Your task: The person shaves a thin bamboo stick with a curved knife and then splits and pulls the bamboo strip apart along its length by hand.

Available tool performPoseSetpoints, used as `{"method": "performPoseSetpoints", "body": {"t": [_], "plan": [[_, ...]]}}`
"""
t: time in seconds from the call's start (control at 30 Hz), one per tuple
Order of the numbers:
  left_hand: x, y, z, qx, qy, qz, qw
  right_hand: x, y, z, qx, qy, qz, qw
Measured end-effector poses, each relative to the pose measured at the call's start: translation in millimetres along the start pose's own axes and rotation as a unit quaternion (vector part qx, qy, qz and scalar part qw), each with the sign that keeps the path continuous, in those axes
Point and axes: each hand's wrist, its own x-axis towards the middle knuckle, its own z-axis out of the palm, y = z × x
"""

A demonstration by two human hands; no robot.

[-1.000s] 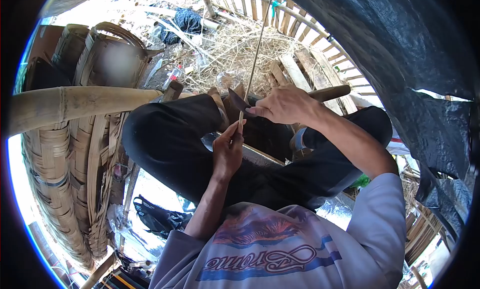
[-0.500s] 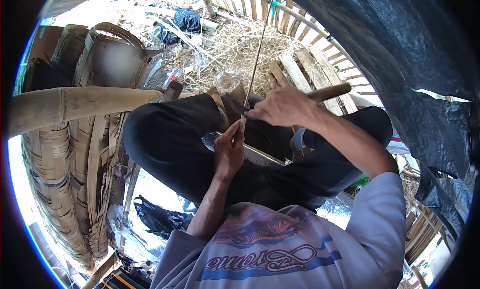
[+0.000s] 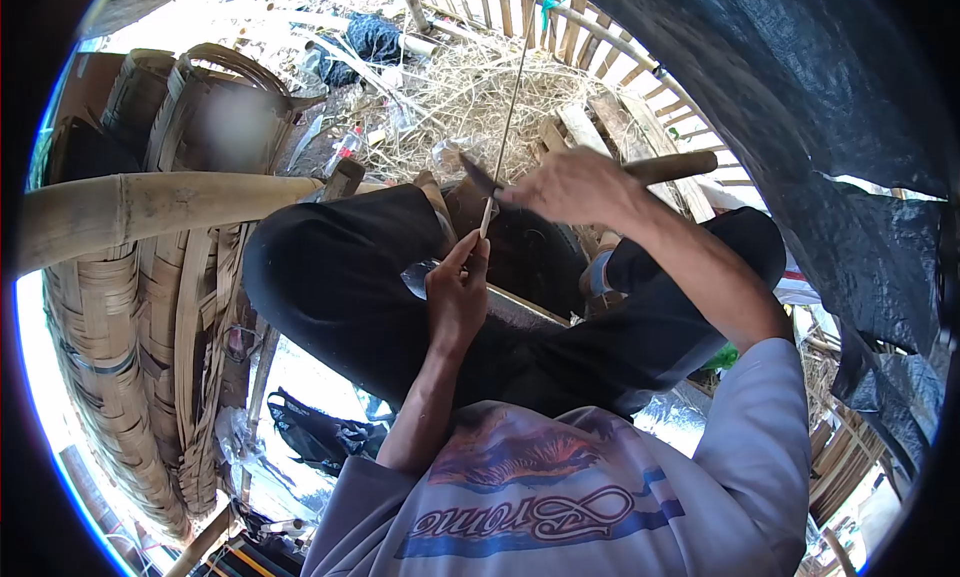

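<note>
In the head view my left hand (image 3: 458, 295) pinches the near end of a long thin stick (image 3: 513, 112), probably bamboo, between thumb and fingers. The stick slants up and away from me, with a pale stretch just beyond the fingertips. My right hand (image 3: 575, 189) is closed around a knife (image 3: 670, 167) with a long wooden handle that juts out to the right. Its dark blade lies against or across the stick, a short way beyond my left fingertips. My fingers partly hide where the blade meets the handle.
A thick bamboo pole (image 3: 170, 212) crosses at the left, above woven bamboo baskets (image 3: 110, 377). Straw (image 3: 490, 87) and scraps lie on the ground ahead. A slatted bamboo fence (image 3: 590, 47) stands behind. Dark plastic sheeting (image 3: 780, 87) hangs at the right.
My right hand and the knife have moved slightly away along the stick, leaving a wider gap from my left fingertips. More of the pale stretch shows. My left hand has barely moved.
</note>
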Motion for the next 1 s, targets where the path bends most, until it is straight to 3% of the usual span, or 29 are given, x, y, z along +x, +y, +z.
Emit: {"method": "performPoseSetpoints", "body": {"t": [0.07, 0.1, 0.37, 0.43, 0.53, 0.6, 0.8, 0.87, 0.93, 1.0], "plan": [[1.8, 1.3, 1.3, 0.014, 0.011, 0.003, 1.000, -6.3, -7.5, 13.5, -0.039, -0.002, -0.074, 0.996], [2.7, 4.6, 0.7, 0.009, 0.010, -0.001, 1.000, -4.4, -11.4, 0.3, 0.018, -0.069, -0.038, 0.997], [1.8, -0.7, 1.5, -0.014, 0.018, -0.002, 1.000, -2.5, -2.0, 1.3, 0.003, -0.042, -0.034, 0.999], [0.4, -0.6, 0.9, -0.011, 0.016, 0.008, 1.000, 3.2, 8.5, -8.4, 0.001, -0.061, 0.079, 0.995], [-1.3, 5.3, -2.9, -0.001, 0.006, -0.025, 1.000, 3.9, 16.9, -11.1, -0.058, -0.034, 0.048, 0.997], [0.8, 7.5, -3.6, -0.010, 0.019, -0.023, 1.000, -7.2, -1.9, -5.4, -0.050, -0.075, 0.029, 0.996], [-1.3, 0.8, -2.4, 0.013, 0.014, -0.016, 1.000, 2.5, 8.7, -17.9, -0.046, -0.078, 0.072, 0.993], [-1.9, 4.4, -2.8, 0.036, 0.012, -0.015, 0.999, -0.2, -2.1, -9.6, -0.086, -0.148, 0.064, 0.983], [-2.1, 6.7, -5.3, 0.020, 0.001, -0.033, 0.999, 1.1, -1.1, -5.2, -0.129, 0.043, -0.103, 0.985], [-1.7, 12.6, -7.1, 0.022, -0.008, -0.043, 0.999, 1.7, 3.1, -20.4, -0.081, -0.116, 0.058, 0.988]]}}
